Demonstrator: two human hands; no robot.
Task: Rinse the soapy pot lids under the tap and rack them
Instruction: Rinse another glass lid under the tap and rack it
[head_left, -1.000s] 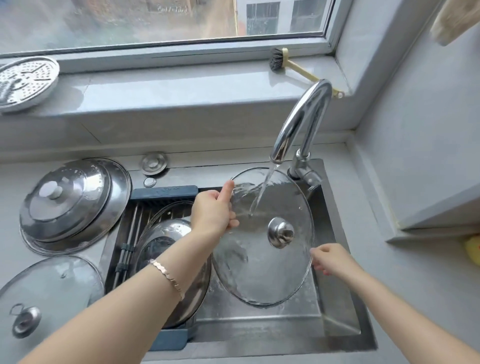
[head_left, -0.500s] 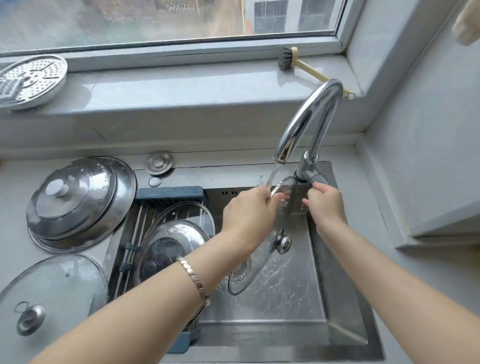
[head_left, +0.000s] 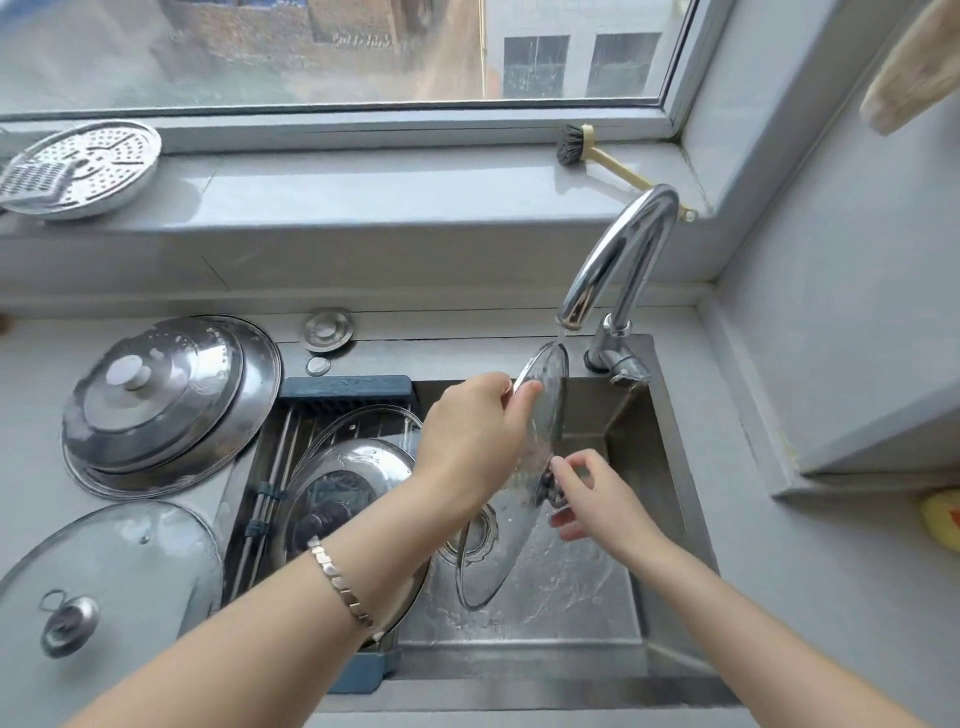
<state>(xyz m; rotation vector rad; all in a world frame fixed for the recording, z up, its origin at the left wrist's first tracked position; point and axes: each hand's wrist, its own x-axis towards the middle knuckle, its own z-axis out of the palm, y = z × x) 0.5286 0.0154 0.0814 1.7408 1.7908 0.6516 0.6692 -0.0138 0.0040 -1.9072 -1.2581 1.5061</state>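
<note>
A: What is worrying you most here?

B: The glass lid (head_left: 511, 519) at the centre of the frame is standing nearly on edge over the sink (head_left: 670, 499), its top rim sitting just under the tap (head_left: 618, 260) spout, where water is running. The left hand (head_left: 467, 436) is pinching that wet upper rim, fingers clamped on it. I am judging that a slick rim could be slipping out and knocking against the steel basin.

A: And the right hand (head_left: 597, 504)?

B: It is reaching in at the lid's knob (head_left: 548, 488); 1 finger is touching it, the others are spread apart, so it is not gripping anything firmly. If the left lets go early, nothing is catching the lid.

A: What is sitting in what?

B: Largest first: the sink is holding the dish rack (head_left: 343, 395) across its left half and splashing water at lower centre. The rack is carrying 2 lids, a steel-rimmed lid (head_left: 337, 488) leaning in front of another glass lid (head_left: 363, 421). Crowding a 3rd in could be chipping glass on glass, I am guessing.

A: Anything outside?

B: At the left of the frame, 2 stacked steel lids (head_left: 171, 400) and 1 glass lid with a ring handle (head_left: 109, 577) are lying on the counter.
</note>
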